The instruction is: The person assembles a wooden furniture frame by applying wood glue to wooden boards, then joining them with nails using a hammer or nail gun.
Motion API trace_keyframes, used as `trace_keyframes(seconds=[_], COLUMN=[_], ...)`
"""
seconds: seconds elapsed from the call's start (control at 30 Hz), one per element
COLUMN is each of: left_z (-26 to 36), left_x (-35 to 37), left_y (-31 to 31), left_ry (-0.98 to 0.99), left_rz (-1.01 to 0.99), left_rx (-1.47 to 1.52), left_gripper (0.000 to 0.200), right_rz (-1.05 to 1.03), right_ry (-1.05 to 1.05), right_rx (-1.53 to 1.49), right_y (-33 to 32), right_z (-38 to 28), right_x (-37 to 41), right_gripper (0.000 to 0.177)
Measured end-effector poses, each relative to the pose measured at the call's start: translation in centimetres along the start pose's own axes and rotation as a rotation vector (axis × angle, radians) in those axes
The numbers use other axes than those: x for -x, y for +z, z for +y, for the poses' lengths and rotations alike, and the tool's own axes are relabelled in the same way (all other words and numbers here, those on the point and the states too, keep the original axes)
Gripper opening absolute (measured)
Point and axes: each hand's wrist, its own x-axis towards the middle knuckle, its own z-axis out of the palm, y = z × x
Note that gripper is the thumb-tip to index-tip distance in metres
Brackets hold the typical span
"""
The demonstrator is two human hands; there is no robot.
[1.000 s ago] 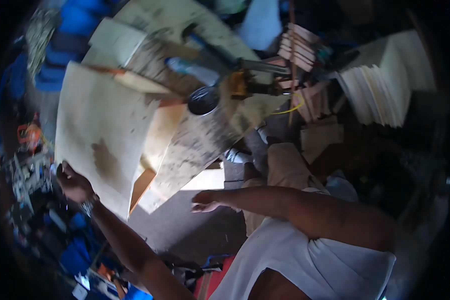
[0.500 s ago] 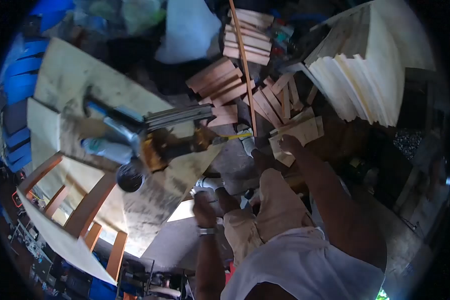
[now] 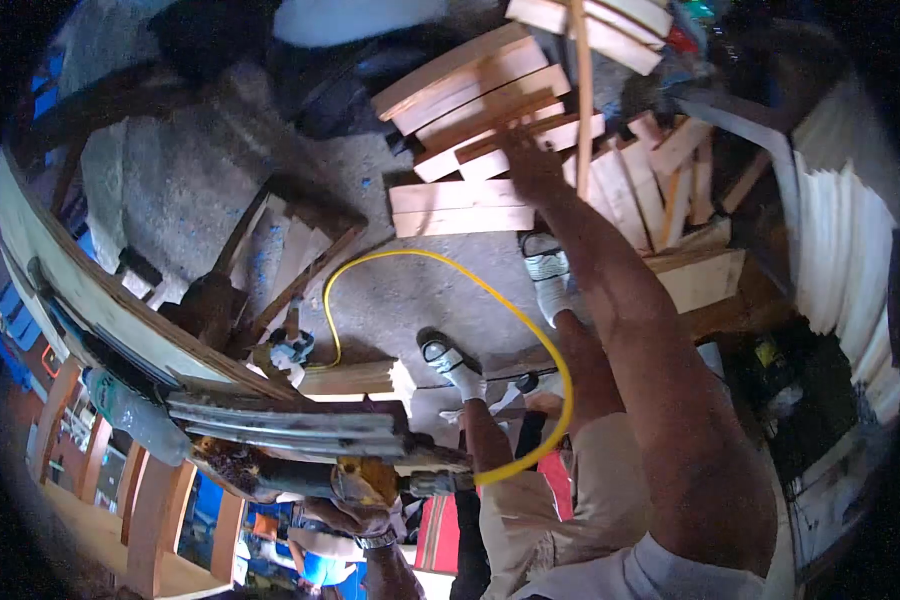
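Observation:
My right hand [image 3: 530, 165] reaches out over a pile of boards on the floor, its fingers around the edge of a short wooden board [image 3: 480, 152]. More pale boards [image 3: 460, 208] lie just beneath it. Low in view, my left hand [image 3: 345, 516], with a watch on its wrist, is beside a worn yellow-and-black nail gun [image 3: 365, 482]. The nail gun partly covers that hand, so its fingers do not show clearly. A yellow air hose [image 3: 450, 262] runs from the tool's end and loops over the floor.
A clear plastic bottle [image 3: 135, 415] lies near the nail gun on the worktable [image 3: 120, 290]. A slatted wooden frame [image 3: 150, 510] stands at lower left. Stacked pale boards [image 3: 840, 250] rise at the right. An upright wooden stick [image 3: 582, 100] crosses the board pile.
My right hand has moved forward to the board pile farther away. The view has swung, bringing the nail gun low and close and showing more floor and the hose loop.

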Motion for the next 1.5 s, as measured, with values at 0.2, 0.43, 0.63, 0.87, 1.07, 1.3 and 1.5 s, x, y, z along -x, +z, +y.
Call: trace_keyframes(seconds=[0.2, 0.43, 0.63, 0.87, 1.07, 1.3, 1.5], left_z=[3.2, 7.2, 7.3, 11.3, -2.6, -8.1, -4.3], left_x=[-0.9, -4.9, -3.2, -0.3, 3.0, 13.4, 15.1], left_y=[0.0, -1.8, -5.5, -16.6, -22.3, -29.6, -28.0], left_ry=[-0.159, -0.186, -0.192, 0.285, -0.132, -0.649, -0.991], left_rz=[-0.064, -0.078, -0.368, -0.801, -0.647, -0.231, 0.321], left_rx=[0.207, 0.345, 0.657, 0.820, 1.003, 0.938, 0.802], left_gripper=[0.031, 0.029, 0.039, 0.067, 0.046, 0.039, 0.037], right_rz=[0.050, -0.201, -0.342, -0.708, -0.698, 0.018, -0.111], right_ry=[-0.079, 0.515, 0.318, 0.194, -0.299, -1.198, -1.123], right_rx=[-0.117, -1.823, -0.665, -0.785, -0.410, 0.352, 0.062], right_y=[3.9, -12.4, -43.8, -58.1, -56.9, -51.6, -48.4], right_z=[1.8, 12.6, 5.8, -18.8, -34.4, -47.9, -51.2], right_x=[2.4, 10.0, 19.2, 25.9, 13.8, -2.5, -8.4], right_gripper=[0.029, 0.037, 0.029, 0.035, 0.027, 0.043, 0.039])
